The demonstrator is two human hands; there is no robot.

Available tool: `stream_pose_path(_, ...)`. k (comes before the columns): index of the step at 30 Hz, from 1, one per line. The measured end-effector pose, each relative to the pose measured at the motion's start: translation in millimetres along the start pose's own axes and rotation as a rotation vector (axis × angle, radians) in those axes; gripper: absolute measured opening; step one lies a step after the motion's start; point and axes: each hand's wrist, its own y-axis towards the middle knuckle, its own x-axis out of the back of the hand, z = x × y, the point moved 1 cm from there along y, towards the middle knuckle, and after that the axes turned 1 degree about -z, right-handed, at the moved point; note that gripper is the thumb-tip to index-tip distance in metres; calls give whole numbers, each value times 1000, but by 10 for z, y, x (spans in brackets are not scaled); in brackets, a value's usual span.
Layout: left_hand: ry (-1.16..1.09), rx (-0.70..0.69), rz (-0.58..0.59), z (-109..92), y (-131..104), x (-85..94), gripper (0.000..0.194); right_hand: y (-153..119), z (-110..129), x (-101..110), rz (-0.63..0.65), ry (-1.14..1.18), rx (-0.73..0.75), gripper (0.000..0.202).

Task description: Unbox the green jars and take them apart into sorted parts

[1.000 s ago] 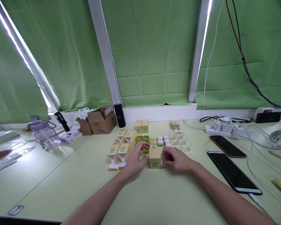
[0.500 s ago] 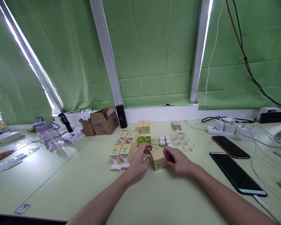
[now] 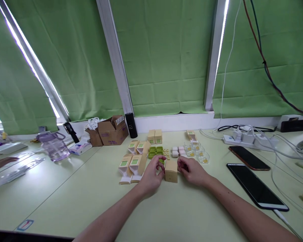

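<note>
Currently a small tan cardboard box (image 3: 171, 171) is pinched between left hand (image 3: 151, 174) and right hand (image 3: 192, 170). Closing step judged underway. Flaps must be pressed flush next.

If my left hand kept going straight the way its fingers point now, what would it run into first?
Your left hand already touches the tan box with its fingertips. Pushing straight on, up and right, it would meet that box first; the green trays lie just beyond, though depth is hard to judge.
</note>
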Motion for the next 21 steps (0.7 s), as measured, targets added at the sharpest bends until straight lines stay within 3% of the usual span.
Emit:
stream_pose_path(8,66,-10,-6,-66,-25,57,57,-4,22,0,-27,5,21,11)
stream_pose_path(15,141,69,49,-46,-23,52,63,6,-11,9,-174,-44,-17,14)
stream_pose_path(21,134,99,18,-5,-55,-62,53,-5,56,10,-289,-45,-34,17)
